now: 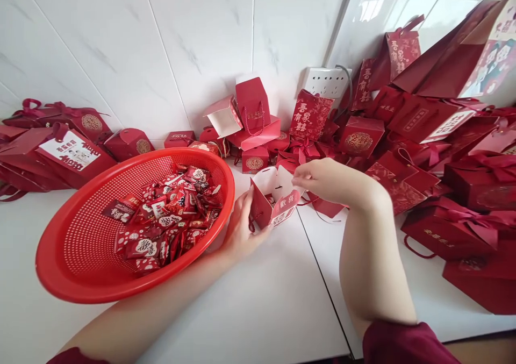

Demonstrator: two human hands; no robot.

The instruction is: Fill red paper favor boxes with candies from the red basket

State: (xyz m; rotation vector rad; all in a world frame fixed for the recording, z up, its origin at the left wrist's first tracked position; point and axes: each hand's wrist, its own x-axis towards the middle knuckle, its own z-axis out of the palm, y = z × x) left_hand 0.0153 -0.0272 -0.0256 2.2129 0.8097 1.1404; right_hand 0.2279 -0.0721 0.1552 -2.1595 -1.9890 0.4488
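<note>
A small red box point(262, 211) stands open at the top between two bare hands, just above or on the white tabletop point(282, 294), to the right of a red basket. The left hand point(239, 229) is clamped around the box's lower side, fingers and thumb on opposite faces. The right hand point(316, 178) comes in from the other side, its fingers drawn together on the edge of a raised flap point(299, 186).

Judging by what shows, the work on this box is partway along: it is folded into shape and something reddish lies inside, though how full it is I cannot tell. Its top is yet to be closed. In the basket point(97, 294), a good heap of wrapped packets point(169, 221) remains.

Beyond the hands, boxes are stacked against the tiled wall point(209, 25). One tilted box point(223, 118) gapes open, its pale inside showing, beside an upright box with a cord handle point(252, 98). Ribboned boxes point(451, 229) crowd the right of the tabletop, shut as far as I can see, and more red boxes point(36, 154) lean together at far left. A white power strip point(324, 80) sits behind the pile.
</note>
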